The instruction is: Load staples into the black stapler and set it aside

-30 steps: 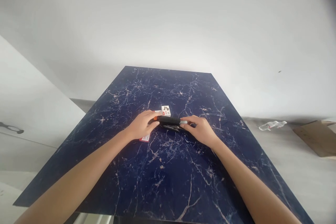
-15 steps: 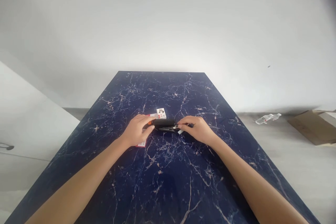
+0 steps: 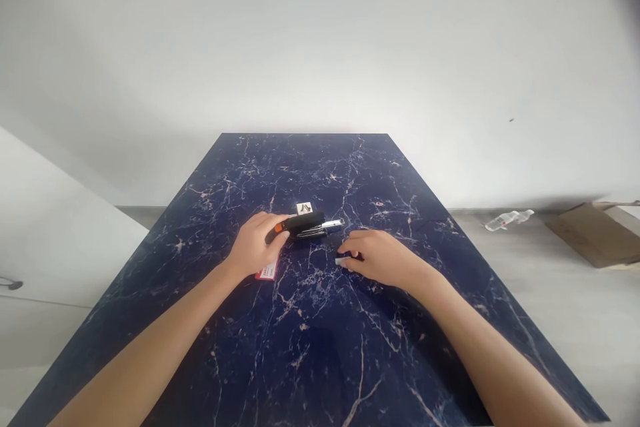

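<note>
My left hand (image 3: 257,243) is closed round the rear of a black stapler (image 3: 304,221) with an orange patch. The stapler is opened up, and its silver staple channel sticks out to the right past the black top. To the right and a little nearer, my right hand (image 3: 375,255) is apart from the stapler, with its thumb and fingers pinched on a small silvery strip of staples (image 3: 340,261). A small white box (image 3: 304,207) with a dark picture stands just behind the stapler. Partly under my left hand lies a red and white packet (image 3: 267,271).
The dark blue marbled table (image 3: 310,347) narrows away to a pale wall (image 3: 320,40). On the floor to the right lie a clear plastic bottle (image 3: 507,219) and a cardboard box (image 3: 593,233). A white door with a handle (image 3: 11,283) is at the left.
My right hand has drawn back from the stapler, rightward and nearer, with the staple strip. The stapler now tilts, and its silver channel shows farther out on the right.
</note>
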Demonstrator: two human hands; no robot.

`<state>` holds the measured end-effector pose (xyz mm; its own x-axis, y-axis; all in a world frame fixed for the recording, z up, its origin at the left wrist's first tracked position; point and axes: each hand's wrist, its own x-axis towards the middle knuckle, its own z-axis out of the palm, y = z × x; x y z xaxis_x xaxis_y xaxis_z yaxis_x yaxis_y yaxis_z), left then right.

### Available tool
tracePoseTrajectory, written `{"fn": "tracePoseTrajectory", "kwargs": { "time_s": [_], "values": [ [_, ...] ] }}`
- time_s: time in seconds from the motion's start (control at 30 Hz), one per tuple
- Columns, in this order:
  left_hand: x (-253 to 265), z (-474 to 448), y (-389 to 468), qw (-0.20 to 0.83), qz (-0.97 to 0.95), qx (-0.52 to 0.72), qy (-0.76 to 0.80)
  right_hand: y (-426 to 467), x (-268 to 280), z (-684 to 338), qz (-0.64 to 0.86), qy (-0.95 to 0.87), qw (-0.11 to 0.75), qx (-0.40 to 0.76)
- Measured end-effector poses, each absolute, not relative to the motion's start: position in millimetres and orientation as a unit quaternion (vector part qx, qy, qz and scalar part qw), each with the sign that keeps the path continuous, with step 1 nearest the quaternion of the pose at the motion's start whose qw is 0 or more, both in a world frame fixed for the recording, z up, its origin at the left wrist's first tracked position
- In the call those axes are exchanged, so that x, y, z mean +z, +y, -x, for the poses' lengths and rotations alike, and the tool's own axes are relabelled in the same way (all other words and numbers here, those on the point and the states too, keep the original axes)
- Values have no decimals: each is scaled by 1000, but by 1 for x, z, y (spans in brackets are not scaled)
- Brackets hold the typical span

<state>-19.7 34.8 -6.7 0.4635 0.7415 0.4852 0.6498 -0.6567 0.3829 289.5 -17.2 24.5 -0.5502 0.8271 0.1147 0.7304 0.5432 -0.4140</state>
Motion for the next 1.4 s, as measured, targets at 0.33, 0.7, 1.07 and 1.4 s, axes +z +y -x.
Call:
{"fn": "tracePoseTrajectory", "kwargs": {
  "time_s": [0.33, 0.7, 1.07, 1.4],
  "values": [
    [-8, 20, 38, 148, -859, 249, 422, -13, 22, -286, 434, -863, 214, 149],
    [-4, 16, 33, 182, -856, 209, 437, -18, 25, -282, 468, -813, 268, 220],
    [-4, 15, 32, 179, -855, 207, 442, 5, -2, -299, 531, -709, 411, 215],
    [-5, 15, 33, 187, -850, 205, 448, 1, 3, -295, 514, -736, 379, 227]
  ]
}}
